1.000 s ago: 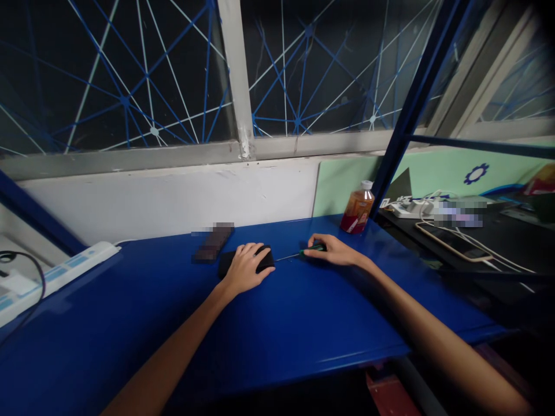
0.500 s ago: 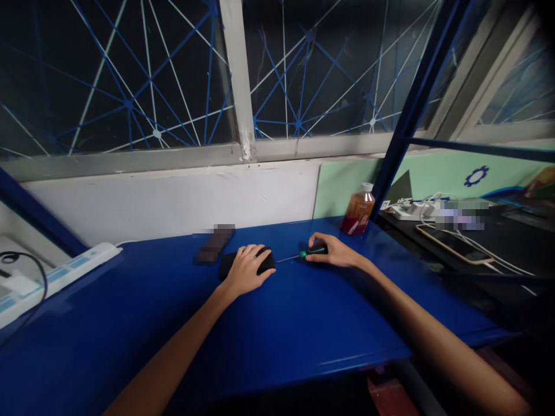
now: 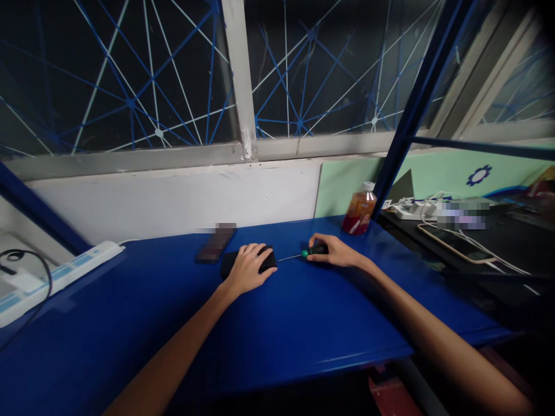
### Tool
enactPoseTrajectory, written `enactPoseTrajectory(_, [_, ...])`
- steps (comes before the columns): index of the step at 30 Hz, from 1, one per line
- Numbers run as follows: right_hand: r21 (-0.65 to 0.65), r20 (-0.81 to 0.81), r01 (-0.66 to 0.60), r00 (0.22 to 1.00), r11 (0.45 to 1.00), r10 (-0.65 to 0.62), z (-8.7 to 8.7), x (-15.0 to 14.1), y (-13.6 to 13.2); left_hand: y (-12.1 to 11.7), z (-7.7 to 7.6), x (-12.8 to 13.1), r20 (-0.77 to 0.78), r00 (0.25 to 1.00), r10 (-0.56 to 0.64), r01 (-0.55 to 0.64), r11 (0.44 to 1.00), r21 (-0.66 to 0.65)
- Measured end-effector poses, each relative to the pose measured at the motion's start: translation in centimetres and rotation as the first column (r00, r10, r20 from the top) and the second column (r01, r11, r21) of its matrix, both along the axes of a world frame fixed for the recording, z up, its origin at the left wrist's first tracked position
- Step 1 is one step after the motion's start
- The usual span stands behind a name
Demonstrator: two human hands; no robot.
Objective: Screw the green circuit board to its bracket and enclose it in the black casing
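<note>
My left hand (image 3: pixel 248 269) lies over a flat black device (image 3: pixel 268 261) on the blue table (image 3: pixel 277 329), fingers curled down on it and pressing it in place. My right hand (image 3: pixel 336 252) is closed round the green and black handle of a thin screwdriver (image 3: pixel 309 252). Its metal shaft points left toward the black device and its tip lies close to the device's right edge. A second dark flat object (image 3: pixel 214 243), blurred, lies just behind and left of my left hand.
An orange drink bottle (image 3: pixel 358 210) with a white cap stands at the table's back right corner beside a blue post (image 3: pixel 411 110). A white power strip (image 3: pixel 56 278) lies at the far left. A black desk to the right holds white cables (image 3: pixel 459 237) and another power strip.
My right hand has closed more tightly round the screwdriver handle and drawn it slightly right. My left hand has stayed on the black device.
</note>
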State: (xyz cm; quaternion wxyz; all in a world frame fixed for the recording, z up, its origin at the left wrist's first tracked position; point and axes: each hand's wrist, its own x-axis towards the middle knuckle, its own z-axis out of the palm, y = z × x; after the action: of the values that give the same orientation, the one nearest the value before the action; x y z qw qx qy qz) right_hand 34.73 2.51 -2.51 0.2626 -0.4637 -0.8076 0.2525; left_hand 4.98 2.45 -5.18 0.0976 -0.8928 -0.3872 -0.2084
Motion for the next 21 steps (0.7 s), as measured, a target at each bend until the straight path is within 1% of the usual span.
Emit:
enactPoseTrajectory(3, [-0.155, -0.067, -0.018, 0.998, 0.988, 0.008, -0.1, 0.3, 0.0, 0.0, 0.0, 0.0, 0.003, 1.0, -0.005, 0.005, 1.0, -0.001])
enactPoseTrajectory(5, [-0.2, -0.073, -0.025, 0.997, 0.98, 0.011, 0.1, 0.3, -0.1, 0.0, 0.0, 0.0, 0.003, 1.0, -0.007, 0.007, 1.0, -0.004])
enactPoseTrajectory(7, [-0.152, -0.028, -0.023, 0.999, 0.988, 0.019, 0.6, 0.3, -0.3, 0.0, 0.0, 0.0, 0.001, 1.0, -0.008, 0.008, 1.0, -0.008])
enactPoseTrajectory(9, [-0.084, 0.06, -0.012, 0.998, 0.996, 0.017, 1.0, 0.2, -0.4, 0.0, 0.0, 0.0, 0.002, 1.0, -0.005, 0.005, 1.0, -0.009])
enactPoseTrajectory(12, [-0.055, 0.146, 0.016, 0.989, 0.998, -0.008, 1.3, -0.1, -0.6, 0.0, 0.0, 0.0, 0.01, 1.0, -0.003, 0.003, 1.0, -0.01])
enactPoseTrajectory(15, [-0.008, 0.139, 0.03, 0.99, 1.0, -0.029, 1.2, -0.4, -0.7, 0.0, 0.0, 0.0, 0.016, 1.0, -0.007, 0.007, 1.0, -0.012])
enactPoseTrajectory(17, [0.024, 0.113, -0.001, 0.994, 1.0, -0.001, 1.1, -0.4, -0.7, 0.0, 0.1, 0.0, 0.015, 1.0, -0.009, 0.009, 1.0, -0.017])
enactPoseTrajectory(19, [-0.023, 0.076, -0.04, 0.996, 0.999, 0.042, 1.1, -0.2, -0.7, 0.0, 0.2, 0.0, 0.011, 1.0, -0.011, 0.011, 1.0, -0.026])
enactPoseTrajectory(21, [-0.126, 0.045, -0.058, 0.997, 0.99, 0.064, 1.1, 0.0, -0.6, 0.0, 0.2, -0.1, 0.008, 1.0, -0.014, 0.015, 0.999, -0.036])
